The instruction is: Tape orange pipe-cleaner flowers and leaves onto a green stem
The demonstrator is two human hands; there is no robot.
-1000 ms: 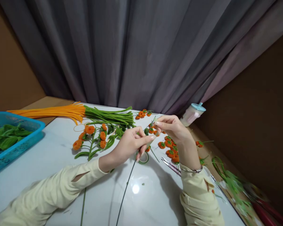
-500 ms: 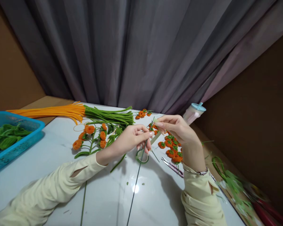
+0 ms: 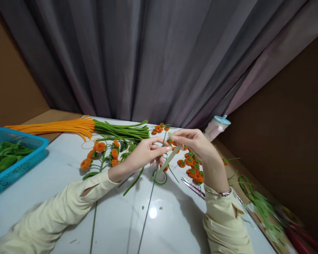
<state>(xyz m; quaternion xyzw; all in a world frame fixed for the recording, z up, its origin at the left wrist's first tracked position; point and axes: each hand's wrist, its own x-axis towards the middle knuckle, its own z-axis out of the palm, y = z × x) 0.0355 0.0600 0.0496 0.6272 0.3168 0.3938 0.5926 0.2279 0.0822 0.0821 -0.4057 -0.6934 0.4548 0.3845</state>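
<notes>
My left hand (image 3: 151, 151) is closed, pinching a long thin dark green wire stem (image 3: 147, 210) between thumb and fingers. The stem slants up past the fingertips and runs down to the front of the table. My right hand (image 3: 197, 144) pinches the free end of a pale green floral tape (image 3: 169, 159) close to the stem's upper part. That strip runs down to its roll (image 3: 163, 183), which lies on the table below my hands. Behind and beside the right hand are several small orange pipe-cleaner flowers (image 3: 192, 172), partly covered by it.
Scissors (image 3: 192, 187) lie right of the roll. A made-up orange flower spray (image 3: 102, 160) rests at left, before green (image 3: 122, 130) and orange pipe cleaners (image 3: 55, 126). A blue basket (image 3: 43, 143) holds green leaves. A lidded cup (image 3: 217, 127) stands at back right.
The left hand has shifted slightly left with the stem, whose top now sits farther from the right fingers. More of the tape shows, stretched between right hand and roll.
</notes>
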